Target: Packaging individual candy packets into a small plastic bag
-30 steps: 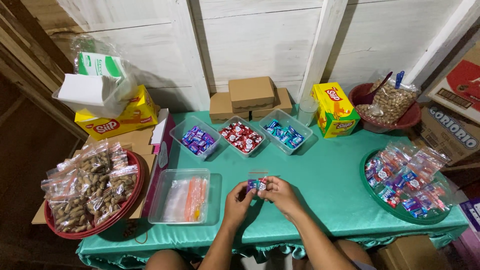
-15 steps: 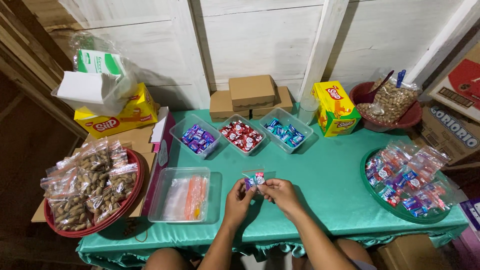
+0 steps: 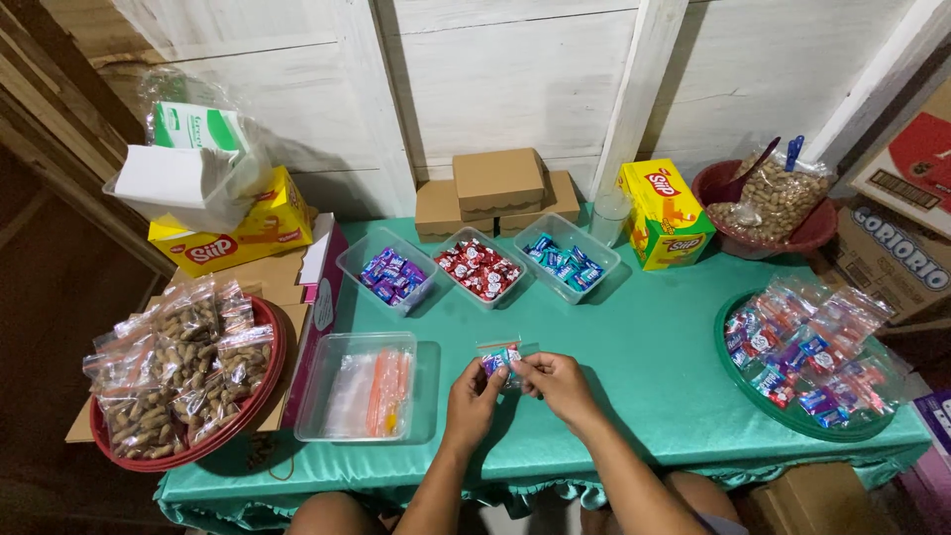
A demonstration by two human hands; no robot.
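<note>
Both of my hands hold one small clear bag of mixed sweets point(image 3: 500, 358) just above the green tablecloth point(image 3: 644, 337) near its front edge. My left hand point(image 3: 473, 401) pinches the bag's left side and my right hand point(image 3: 557, 384) pinches its right side. Behind the bag stand three clear tubs in a row: purple sweets point(image 3: 389, 270), red sweets point(image 3: 477, 267) and blue sweets point(image 3: 569, 261). A clear tub of empty small bags point(image 3: 369, 388) lies just left of my left hand.
A green tray point(image 3: 738, 378) of filled sweet bags sits at the right. A red tray point(image 3: 269, 342) of bagged peanuts rests at the left. Brown cardboard boxes point(image 3: 497, 180), yellow cartons point(image 3: 662, 211) and a red bowl point(image 3: 817, 230) holding a bag of peanuts line the back wall.
The small bag of sweets has risen slightly and tilted between my fingers; both hands stayed in place at the table's front.
</note>
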